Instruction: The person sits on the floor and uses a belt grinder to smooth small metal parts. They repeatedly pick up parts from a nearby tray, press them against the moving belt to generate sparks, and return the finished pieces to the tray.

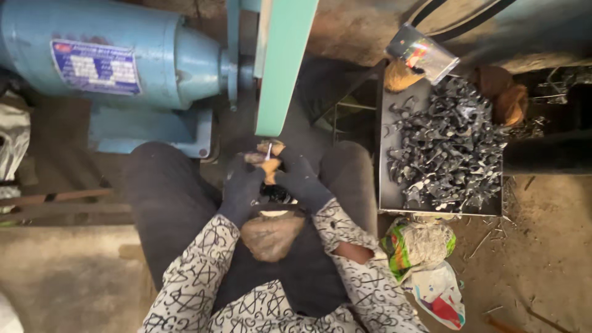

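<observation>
Both of my hands wear dark gloves with bare fingertips. My left hand [242, 184] and my right hand [300, 176] meet in front of me and pinch a small shiny metal piece [269, 151] between the fingertips. The piece sits just below the lower end of a green sanding belt [280, 68] that runs down from a blue motor [105, 52]. My knees in dark trousers lie on either side of the hands. Patterned sleeves cover my forearms.
A dark metal tray [387, 185] at the right holds a heap of several small dark metal parts [450, 148]. A plastic packet [423, 54] and brown cloth [502, 92] lie behind it. Bags [425, 259] sit on the dirt floor at the lower right.
</observation>
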{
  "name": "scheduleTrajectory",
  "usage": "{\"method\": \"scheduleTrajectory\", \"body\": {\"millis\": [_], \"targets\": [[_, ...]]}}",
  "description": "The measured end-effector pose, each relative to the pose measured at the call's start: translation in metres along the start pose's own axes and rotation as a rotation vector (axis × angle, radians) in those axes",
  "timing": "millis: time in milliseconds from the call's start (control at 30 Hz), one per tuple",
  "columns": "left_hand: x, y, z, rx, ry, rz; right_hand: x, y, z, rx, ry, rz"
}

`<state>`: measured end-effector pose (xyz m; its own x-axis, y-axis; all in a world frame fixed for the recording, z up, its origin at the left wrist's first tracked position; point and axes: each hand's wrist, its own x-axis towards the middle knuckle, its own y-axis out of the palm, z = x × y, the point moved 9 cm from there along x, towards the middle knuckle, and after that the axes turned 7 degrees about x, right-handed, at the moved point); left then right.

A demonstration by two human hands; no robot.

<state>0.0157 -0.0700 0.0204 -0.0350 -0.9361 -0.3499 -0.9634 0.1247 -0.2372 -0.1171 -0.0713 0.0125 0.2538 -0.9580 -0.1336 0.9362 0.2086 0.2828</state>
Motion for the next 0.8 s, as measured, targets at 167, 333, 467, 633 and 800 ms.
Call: {"method": "scheduleTrajectory", "body": {"millis": [167, 333, 467, 633, 800], "targets": [[0.008, 0.019, 0.028, -0.507, -0.242, 0.098, -0.002, 0.008, -0.004, 0.21, 0.048, 0.037], [0.034, 0.038, 0.044, -1.004, -0.194, 0.2, 0.022, -0.003, -0.023, 0.399, 0.184, -0.054], [0.039, 0.028, 0.041, -0.837, -0.108, 0.191, 0.021, -0.005, -0.029, 0.356, 0.177, -0.079], [0.016, 0.009, 0.033, 0.007, 0.035, 0.145, -0.01, 0.007, -0.004, -0.293, -0.094, -0.046], [0.001, 0.051, 0.031, -1.115, -0.218, 0.577, -0.008, 0.011, -0.008, 0.14, 0.006, -0.1]]}}
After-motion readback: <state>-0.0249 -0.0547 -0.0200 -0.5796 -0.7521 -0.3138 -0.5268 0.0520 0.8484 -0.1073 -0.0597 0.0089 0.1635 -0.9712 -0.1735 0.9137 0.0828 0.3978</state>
